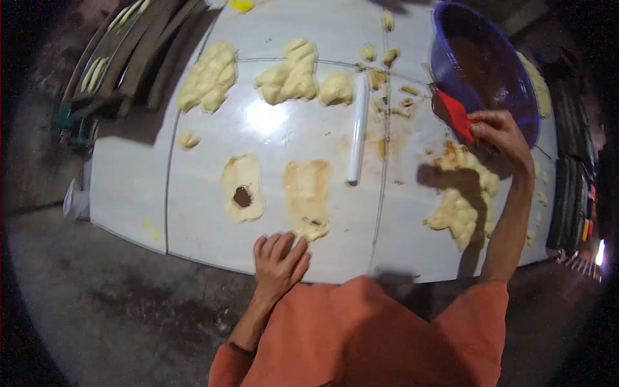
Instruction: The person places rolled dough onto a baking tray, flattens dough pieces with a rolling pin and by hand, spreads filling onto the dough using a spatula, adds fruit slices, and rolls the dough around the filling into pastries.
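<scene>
My right hand point(504, 137) grips a red scraper point(459, 117) close to the near-left side of a purple-blue basin point(440, 48). Brown paste point(474, 64) coats the inside of that basin. Palm down, my left hand point(280, 263) lies at the table's near edge with its fingers stretched out, holding nothing. Its fingertips are by the lower end of a flattened dough strip point(307, 180), which has a brownish tint. Left of that strip, another flat dough piece point(235, 169) carries a dollop of dark brown paste point(242, 196).
Dough lumps point(209, 80) sit along the far side of the white table point(129, 187), with more dough point(461, 203) below the basin. A pale rod point(357, 138) lies mid-table beside several scraps point(390, 58). Dark trays point(129, 58) are stacked at the far left.
</scene>
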A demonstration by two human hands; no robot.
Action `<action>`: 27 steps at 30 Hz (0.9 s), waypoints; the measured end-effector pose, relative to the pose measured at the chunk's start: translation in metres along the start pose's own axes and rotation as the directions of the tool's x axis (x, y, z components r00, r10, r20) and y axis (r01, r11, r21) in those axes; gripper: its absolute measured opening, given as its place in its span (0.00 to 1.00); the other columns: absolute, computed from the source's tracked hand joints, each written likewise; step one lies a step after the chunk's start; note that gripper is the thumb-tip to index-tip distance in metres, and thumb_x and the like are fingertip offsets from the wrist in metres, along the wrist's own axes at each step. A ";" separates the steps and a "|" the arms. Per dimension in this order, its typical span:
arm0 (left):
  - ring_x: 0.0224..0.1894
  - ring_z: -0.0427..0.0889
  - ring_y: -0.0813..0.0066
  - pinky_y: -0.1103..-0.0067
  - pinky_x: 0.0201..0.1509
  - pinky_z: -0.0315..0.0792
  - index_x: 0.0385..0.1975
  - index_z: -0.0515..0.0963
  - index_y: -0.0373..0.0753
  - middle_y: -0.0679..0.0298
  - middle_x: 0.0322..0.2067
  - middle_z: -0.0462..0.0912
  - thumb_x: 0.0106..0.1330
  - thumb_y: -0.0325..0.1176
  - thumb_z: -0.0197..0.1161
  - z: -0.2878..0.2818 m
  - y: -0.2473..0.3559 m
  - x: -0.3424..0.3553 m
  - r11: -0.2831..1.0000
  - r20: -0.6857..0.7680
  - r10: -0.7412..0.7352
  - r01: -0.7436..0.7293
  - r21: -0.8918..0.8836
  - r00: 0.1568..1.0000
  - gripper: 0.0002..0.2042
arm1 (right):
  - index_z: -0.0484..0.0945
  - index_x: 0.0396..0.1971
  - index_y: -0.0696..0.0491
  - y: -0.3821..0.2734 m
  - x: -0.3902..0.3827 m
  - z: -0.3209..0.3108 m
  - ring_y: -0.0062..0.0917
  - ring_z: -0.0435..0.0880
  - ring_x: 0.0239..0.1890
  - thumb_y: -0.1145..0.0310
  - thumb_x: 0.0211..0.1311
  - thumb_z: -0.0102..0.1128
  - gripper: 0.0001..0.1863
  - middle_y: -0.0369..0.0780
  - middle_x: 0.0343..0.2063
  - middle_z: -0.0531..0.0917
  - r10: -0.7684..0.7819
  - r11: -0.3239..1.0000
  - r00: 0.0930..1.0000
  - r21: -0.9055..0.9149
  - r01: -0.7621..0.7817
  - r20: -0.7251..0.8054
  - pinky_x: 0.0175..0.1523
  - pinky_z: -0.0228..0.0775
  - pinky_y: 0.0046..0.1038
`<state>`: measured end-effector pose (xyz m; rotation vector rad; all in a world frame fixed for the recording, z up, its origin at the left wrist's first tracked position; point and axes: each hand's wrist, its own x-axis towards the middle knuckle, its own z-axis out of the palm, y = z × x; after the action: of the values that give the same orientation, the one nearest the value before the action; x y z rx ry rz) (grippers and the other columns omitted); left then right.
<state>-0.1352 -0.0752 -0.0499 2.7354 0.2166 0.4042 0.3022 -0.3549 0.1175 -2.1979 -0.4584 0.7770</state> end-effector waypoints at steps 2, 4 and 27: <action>0.59 0.74 0.63 0.56 0.65 0.63 0.54 0.83 0.49 0.63 0.55 0.79 0.61 0.41 0.73 0.004 -0.001 0.004 1.000 -0.008 0.005 -0.005 -0.023 1.000 0.20 | 0.87 0.48 0.59 -0.015 -0.011 0.045 0.15 0.82 0.31 0.64 0.64 0.69 0.17 0.35 0.31 0.88 -0.105 0.992 0.982 -0.045 0.114 0.156 0.39 0.75 0.21; 0.60 0.74 0.60 0.52 0.67 0.62 0.53 0.84 0.49 0.62 0.55 0.79 0.60 0.41 0.73 0.010 -0.003 0.001 0.998 -0.006 0.006 -0.006 -0.066 1.000 0.20 | 0.87 0.48 0.58 -0.015 -0.020 0.095 0.20 0.86 0.34 0.63 0.66 0.67 0.17 0.40 0.34 0.90 -0.204 0.972 0.940 -0.061 0.229 0.272 0.42 0.78 0.25; 0.63 0.72 0.58 0.51 0.68 0.59 0.59 0.78 0.43 0.60 0.62 0.76 0.67 0.42 0.67 -0.002 -0.010 0.000 0.993 0.110 0.053 -0.041 -0.113 0.993 0.22 | 0.85 0.46 0.48 -0.023 -0.104 0.275 0.31 0.84 0.26 0.63 0.61 0.71 0.14 0.38 0.25 0.81 -0.517 0.690 0.853 -0.625 0.366 -0.071 0.30 0.75 0.34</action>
<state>-0.1373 -0.0657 -0.0515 2.6477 0.0972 0.2653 0.0428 -0.2490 0.0273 -2.5338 -1.1931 0.0731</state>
